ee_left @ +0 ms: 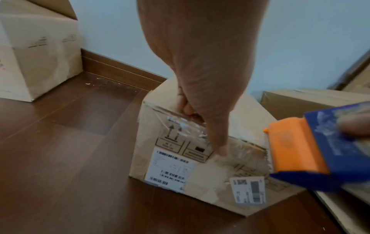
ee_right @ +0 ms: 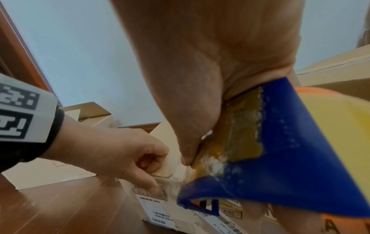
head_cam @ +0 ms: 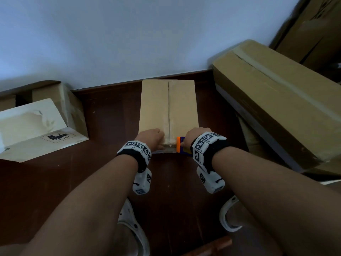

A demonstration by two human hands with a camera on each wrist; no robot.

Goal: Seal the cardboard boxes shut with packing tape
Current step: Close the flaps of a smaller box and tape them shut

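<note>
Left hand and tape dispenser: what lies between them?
Head view: between left hand and tape dispenser, only the box's near edge with its centre seam.

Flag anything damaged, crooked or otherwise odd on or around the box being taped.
The small box shows wear: old clear tape is wrinkled and torn at its near top edge, and the cardboard is scuffed beside the shipping label. The beige box at left has a dented top.

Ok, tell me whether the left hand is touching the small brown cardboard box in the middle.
Touching. The left wrist view shows the left hand with its thumb pressed on the small brown cardboard box front face and its fingers curled over the top edge.
</note>
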